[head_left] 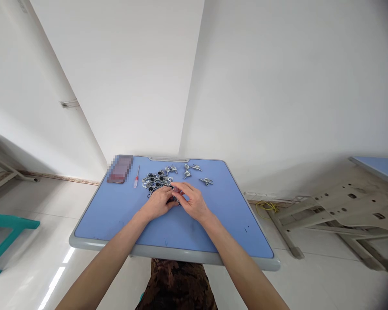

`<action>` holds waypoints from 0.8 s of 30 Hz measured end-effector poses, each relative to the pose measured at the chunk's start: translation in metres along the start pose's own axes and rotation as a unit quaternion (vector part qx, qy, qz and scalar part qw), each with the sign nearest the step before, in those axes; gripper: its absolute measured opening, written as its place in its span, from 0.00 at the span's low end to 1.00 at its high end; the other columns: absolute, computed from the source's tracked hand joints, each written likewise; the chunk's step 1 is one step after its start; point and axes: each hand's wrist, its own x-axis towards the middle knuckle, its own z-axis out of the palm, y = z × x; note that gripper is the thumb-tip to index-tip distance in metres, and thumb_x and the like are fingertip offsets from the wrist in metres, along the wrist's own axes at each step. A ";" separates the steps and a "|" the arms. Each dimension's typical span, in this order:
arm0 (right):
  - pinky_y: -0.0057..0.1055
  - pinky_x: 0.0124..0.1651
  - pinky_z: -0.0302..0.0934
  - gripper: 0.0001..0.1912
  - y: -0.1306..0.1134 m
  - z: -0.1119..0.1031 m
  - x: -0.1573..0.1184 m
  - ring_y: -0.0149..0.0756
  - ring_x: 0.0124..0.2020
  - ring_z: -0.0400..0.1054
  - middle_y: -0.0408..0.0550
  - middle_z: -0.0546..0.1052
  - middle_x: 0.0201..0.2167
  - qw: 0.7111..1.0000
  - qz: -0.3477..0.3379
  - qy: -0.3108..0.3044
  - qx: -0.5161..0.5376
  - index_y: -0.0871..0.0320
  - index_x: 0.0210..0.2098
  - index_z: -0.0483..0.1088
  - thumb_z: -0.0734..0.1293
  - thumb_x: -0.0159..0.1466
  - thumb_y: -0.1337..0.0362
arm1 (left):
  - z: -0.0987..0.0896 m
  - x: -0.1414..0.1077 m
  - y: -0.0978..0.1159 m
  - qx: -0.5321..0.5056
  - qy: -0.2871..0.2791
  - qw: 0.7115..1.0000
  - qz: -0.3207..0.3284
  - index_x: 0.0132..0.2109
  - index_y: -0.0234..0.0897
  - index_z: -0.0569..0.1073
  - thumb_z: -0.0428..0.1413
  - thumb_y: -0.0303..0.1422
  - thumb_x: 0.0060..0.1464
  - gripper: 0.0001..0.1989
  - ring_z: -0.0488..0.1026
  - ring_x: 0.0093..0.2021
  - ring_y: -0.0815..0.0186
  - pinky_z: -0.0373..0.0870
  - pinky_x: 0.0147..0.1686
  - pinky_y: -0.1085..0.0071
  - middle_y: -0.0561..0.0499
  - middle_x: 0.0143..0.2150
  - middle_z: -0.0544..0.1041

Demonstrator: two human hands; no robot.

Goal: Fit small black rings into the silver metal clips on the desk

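Black-centred metal fittings [157, 181] lie heaped at the curled left hand [157, 203] and right hand [194, 201], their hold hidden.

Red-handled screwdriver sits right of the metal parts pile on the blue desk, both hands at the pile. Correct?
No: the screwdriver lies left of the metal parts pile, not right of it, as the head view shows. The rest stands: it is on the blue desk, with the left hand and right hand at the pile.

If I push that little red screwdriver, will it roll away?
The small screwdriver looks thin and round, so it would probably roll easily across the smooth blue tabletop. Its slim metal shaft seems stiff, not floppy. It's likely light too, being so small.
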 end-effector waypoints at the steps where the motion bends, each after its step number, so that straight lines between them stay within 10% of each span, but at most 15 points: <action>1: 0.34 0.38 0.69 0.16 0.000 0.000 0.000 0.35 0.35 0.68 0.48 0.72 0.38 1.000 0.002 0.004 0.001 0.50 0.52 0.66 0.59 0.66 0.66 | 0.001 0.000 -0.001 0.000 0.000 1.000 0.000 0.38 0.36 0.69 0.54 0.32 0.58 0.04 0.69 0.43 0.61 0.68 0.44 0.65 0.47 0.41 0.73; 24: 0.35 0.45 0.65 0.17 -0.001 -0.005 0.003 0.35 0.41 0.67 0.47 0.72 0.39 0.997 0.041 -0.024 0.068 0.51 0.53 0.66 0.55 0.67 0.67 | 0.000 0.002 -0.002 0.001 -0.018 0.999 0.035 0.42 0.37 0.70 0.52 0.28 0.58 0.06 0.68 0.43 0.61 0.68 0.43 0.65 0.47 0.43 0.71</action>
